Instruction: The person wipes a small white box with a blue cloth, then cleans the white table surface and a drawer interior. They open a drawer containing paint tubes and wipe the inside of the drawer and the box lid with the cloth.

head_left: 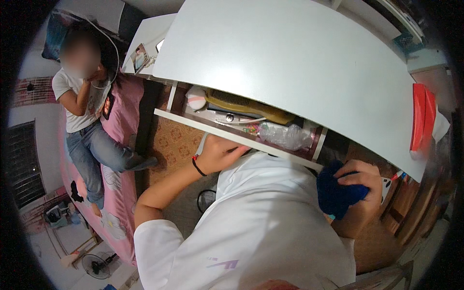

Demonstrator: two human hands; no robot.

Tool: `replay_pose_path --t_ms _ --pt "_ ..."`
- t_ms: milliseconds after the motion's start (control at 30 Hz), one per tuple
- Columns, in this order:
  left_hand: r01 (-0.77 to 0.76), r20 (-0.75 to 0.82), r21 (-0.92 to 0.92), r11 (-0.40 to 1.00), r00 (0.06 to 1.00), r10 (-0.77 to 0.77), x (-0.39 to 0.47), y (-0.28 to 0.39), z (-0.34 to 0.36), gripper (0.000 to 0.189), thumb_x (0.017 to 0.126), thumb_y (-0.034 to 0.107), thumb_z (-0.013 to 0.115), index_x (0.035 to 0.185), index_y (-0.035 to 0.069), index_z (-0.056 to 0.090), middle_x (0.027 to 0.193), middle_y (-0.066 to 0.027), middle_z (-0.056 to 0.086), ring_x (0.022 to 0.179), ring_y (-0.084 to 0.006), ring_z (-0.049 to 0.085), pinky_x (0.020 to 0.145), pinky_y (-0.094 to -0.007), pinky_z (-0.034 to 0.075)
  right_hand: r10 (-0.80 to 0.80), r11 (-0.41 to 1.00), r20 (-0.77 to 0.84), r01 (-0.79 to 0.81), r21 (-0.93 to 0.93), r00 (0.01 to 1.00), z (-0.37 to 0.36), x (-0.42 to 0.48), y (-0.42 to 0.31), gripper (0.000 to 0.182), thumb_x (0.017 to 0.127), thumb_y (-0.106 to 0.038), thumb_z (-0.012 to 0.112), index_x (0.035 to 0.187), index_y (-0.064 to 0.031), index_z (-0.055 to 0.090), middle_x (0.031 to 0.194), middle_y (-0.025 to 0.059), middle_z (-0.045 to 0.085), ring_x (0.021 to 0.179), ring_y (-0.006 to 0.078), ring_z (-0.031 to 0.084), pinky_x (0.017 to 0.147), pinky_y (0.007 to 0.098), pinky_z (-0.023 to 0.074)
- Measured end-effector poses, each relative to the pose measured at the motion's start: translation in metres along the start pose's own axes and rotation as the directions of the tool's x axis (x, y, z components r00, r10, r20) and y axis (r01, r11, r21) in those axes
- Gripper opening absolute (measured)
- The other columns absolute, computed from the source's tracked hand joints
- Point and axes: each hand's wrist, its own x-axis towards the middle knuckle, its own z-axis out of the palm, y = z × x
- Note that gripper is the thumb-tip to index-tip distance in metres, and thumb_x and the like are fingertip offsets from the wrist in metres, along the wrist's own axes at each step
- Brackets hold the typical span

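My left hand [223, 152] is at the outer front of a pulled-out drawer [203, 127] under a white tabletop [275, 50]; its fingertips are hidden, so its grip cannot be told. A dark blue cloth [335, 192] is bunched in my right hand [359, 177], beside the drawer's right end. In the drawer lie a yellowish comb [250, 105], a round white item with a pink band [196, 98], a white cable [246, 121], colourful small clips [251, 128] and crumpled clear plastic [286, 136].
A person [85, 98] sits on a bed with a pink cover [127, 101] at the left. A photo [139, 58] lies on a white surface beyond the tabletop. Something red [422, 116] is at the tabletop's right edge. A fan [96, 266] stands at lower left.
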Motion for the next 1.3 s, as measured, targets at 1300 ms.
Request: replay_pose_path --t_ms 1300 --pt "0.116 0.082 -0.992 -0.046 0.323 -0.943 0.022 -0.008 0.023 0.048 0.095 0.049 0.042 0.115 0.010 0.060 0.111 -0.0095 0.065 0.102 -0.0275 0.061 0.094 -0.0422 0.049 -0.120 0.908 -0.279 -0.008 -0.420 0.953 0.109 0.096 0.034 0.061 0.072 -0.001 0.077 0.125 -0.0049 0.047 0.143 0.0262 0.035 0.116 0.0354 0.057 0.086 0.0385 0.0563"
